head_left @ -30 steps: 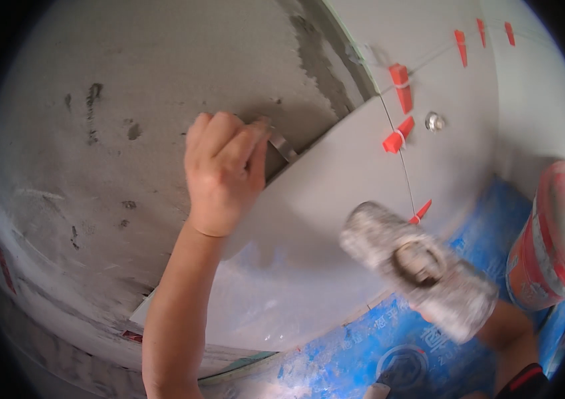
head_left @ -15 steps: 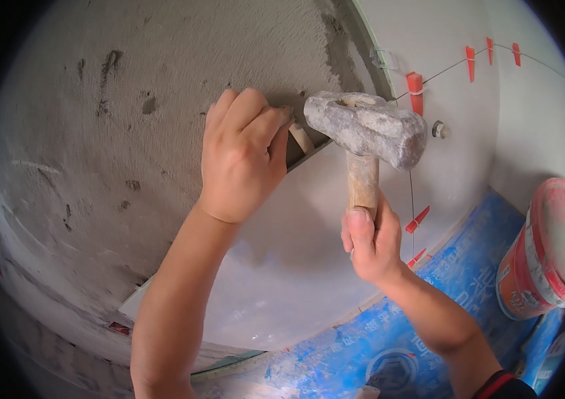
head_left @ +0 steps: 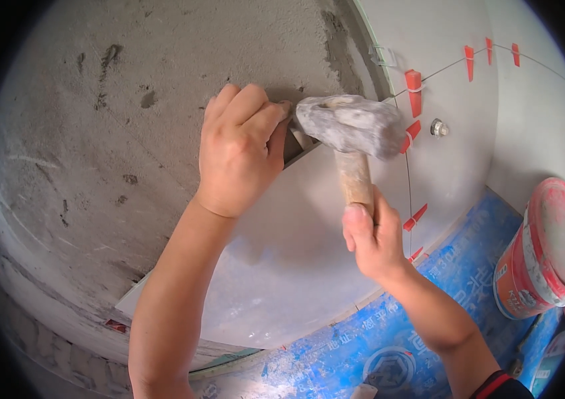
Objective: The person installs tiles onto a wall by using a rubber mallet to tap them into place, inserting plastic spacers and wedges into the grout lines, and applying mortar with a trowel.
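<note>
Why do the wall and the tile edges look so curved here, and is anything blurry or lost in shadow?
Head view: the fisheye lens bends straight lines, so the grey tile bows and the corners go black. Light is soft and even; the left hand casts a faint shadow on the tile. The mallet and right hand look sharp; the red bucket near the rim is stretched.

A red bucket [head_left: 543,249] stands on blue sheeting [head_left: 336,356].

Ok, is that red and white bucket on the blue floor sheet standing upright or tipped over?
Upright, as far as shows. The bucket stands on the blue sheet with its lidded top up; it looks slanted, perhaps only from the fisheye bend near the rim.
</note>
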### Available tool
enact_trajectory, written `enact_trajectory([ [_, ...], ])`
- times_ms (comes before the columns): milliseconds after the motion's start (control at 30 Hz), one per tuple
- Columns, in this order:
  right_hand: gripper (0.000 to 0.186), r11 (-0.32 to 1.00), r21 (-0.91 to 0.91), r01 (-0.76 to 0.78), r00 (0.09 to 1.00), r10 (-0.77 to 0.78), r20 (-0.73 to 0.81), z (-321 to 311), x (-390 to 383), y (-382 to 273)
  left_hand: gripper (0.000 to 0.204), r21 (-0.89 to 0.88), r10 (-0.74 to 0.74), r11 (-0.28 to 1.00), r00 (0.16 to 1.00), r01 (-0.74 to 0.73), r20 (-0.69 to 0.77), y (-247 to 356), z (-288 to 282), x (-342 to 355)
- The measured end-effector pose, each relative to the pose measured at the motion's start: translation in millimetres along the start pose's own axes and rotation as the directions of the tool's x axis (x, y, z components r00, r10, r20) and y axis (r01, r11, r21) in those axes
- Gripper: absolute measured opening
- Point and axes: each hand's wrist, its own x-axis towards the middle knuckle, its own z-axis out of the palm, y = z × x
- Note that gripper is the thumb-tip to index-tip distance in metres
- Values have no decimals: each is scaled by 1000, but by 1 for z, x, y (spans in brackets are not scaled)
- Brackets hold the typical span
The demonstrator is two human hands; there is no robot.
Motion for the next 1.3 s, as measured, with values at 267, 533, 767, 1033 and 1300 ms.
enact_trajectory([
  [267, 29, 999, 35, -36, 998, 34, 50, 6, 4, 0, 19, 20, -7, 1000, 1000, 7, 7, 1, -1, 0],
  [533, 29, 993, 106, 45, 998, -40, -49, 1, 0, 4, 23, 19, -12, 1000, 1000, 12, -11, 4, 1, 5],
  [767, 30, 981, 57, 183, 982, -179, -66, -5, -2, 1, 15, -24, -22, 999, 999, 21, -32, 3, 2, 2],
  [1033, 34, 997, 56, 56, 998, -55, -11, -9, 3, -10, 23, -11, -25, 1000, 1000, 25, -16, 2, 0, 0],
  [1300, 37, 994, -31, -108, 994, 109, 32, -22, 4, -19, 16, 2, -36, 999, 999, 36, 3, 2, 1, 0],
])
